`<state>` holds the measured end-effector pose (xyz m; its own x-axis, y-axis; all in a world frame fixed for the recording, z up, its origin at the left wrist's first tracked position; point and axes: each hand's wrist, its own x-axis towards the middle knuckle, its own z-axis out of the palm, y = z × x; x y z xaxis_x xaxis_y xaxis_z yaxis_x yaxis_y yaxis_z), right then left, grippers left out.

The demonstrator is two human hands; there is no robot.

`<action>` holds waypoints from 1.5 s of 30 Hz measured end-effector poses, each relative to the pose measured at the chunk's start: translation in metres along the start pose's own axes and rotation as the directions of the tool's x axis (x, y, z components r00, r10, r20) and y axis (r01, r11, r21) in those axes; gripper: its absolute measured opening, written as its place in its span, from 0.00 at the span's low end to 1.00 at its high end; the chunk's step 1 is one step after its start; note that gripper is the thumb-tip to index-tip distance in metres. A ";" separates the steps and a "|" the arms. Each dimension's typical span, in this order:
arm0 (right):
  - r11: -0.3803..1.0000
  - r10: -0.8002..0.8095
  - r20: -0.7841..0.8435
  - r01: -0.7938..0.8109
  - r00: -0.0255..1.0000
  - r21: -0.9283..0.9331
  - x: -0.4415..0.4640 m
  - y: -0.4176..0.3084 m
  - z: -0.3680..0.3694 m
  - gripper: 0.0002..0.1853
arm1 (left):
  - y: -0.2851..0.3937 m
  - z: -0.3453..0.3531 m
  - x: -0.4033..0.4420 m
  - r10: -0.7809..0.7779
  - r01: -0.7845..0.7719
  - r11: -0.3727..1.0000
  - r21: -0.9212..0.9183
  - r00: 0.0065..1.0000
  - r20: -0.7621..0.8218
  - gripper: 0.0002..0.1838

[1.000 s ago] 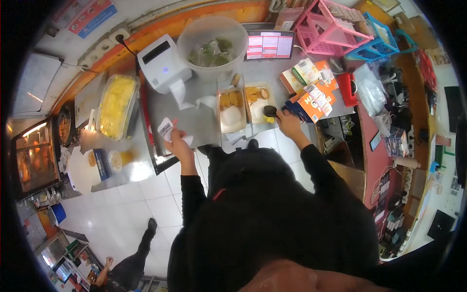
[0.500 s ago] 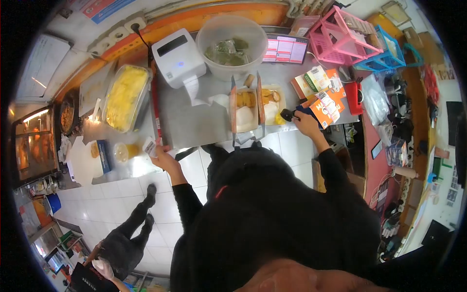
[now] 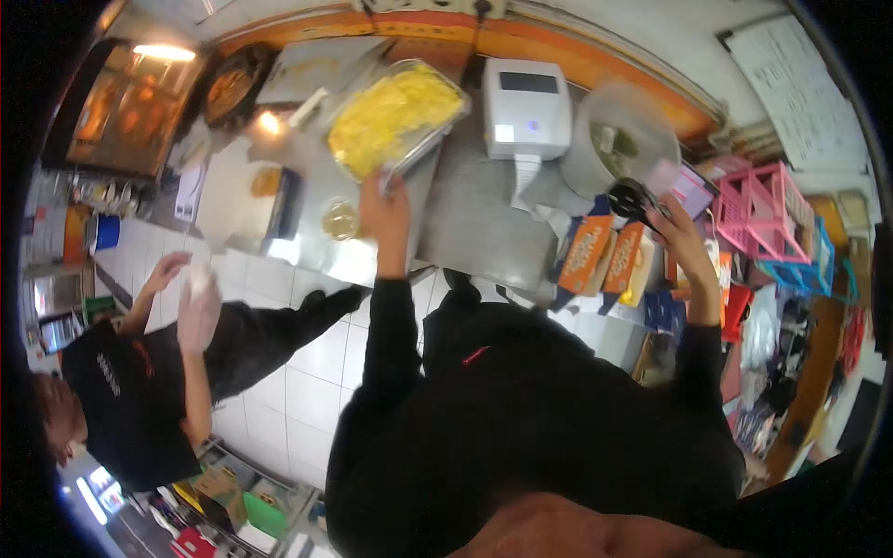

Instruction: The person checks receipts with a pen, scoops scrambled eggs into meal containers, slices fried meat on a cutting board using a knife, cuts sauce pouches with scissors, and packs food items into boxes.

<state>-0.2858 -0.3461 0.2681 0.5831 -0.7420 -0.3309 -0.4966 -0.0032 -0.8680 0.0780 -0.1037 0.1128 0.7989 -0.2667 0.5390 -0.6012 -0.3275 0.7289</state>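
My left hand (image 3: 384,223) is raised at the near edge of a clear tray of yellow food (image 3: 395,116). Its fingers are closed on a small pale packet (image 3: 388,179), blurred by motion. A lidded cup of yellowish sauce (image 3: 340,219) stands just left of it. My right hand (image 3: 686,244) grips a black object with a rounded end (image 3: 629,197); its exact kind is unclear. Below that object are two orange-sided food boxes, one on the left (image 3: 584,249) and one on the right (image 3: 625,264).
A white label printer (image 3: 526,112) with paper hanging out stands beside a translucent tub (image 3: 651,126). Pink baskets (image 3: 765,216) are at the right. A co-worker (image 3: 130,391) stands at the left, near a lit food warmer (image 3: 130,112).
The view has swung left. My left hand has moved up to the yellow food tray with the packet. My right hand has lifted the black object beside the tub.
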 end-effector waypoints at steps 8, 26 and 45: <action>0.645 -0.325 0.540 0.599 0.777 -0.474 0.158 -0.102 0.208 0.22 | -0.051 0.062 0.085 -0.130 -0.068 0.879 0.471 0.918 0.376 0.12; 0.780 -0.395 -0.118 0.264 0.911 -0.567 0.184 -0.045 0.381 0.29 | -0.020 0.023 0.017 -0.256 0.268 0.953 0.144 0.962 -0.095 0.24; 0.262 -0.275 0.634 0.690 0.723 -0.674 0.266 -0.070 0.391 0.14 | -0.051 0.031 0.015 -0.440 0.438 0.898 -0.047 0.897 -0.050 0.37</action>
<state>0.1559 -0.2815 0.0964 0.9656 -0.1109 -0.2352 -0.1611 -0.9651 -0.2064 0.1198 -0.1187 0.0709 0.9818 -0.0494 0.1836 -0.1888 -0.3680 0.9104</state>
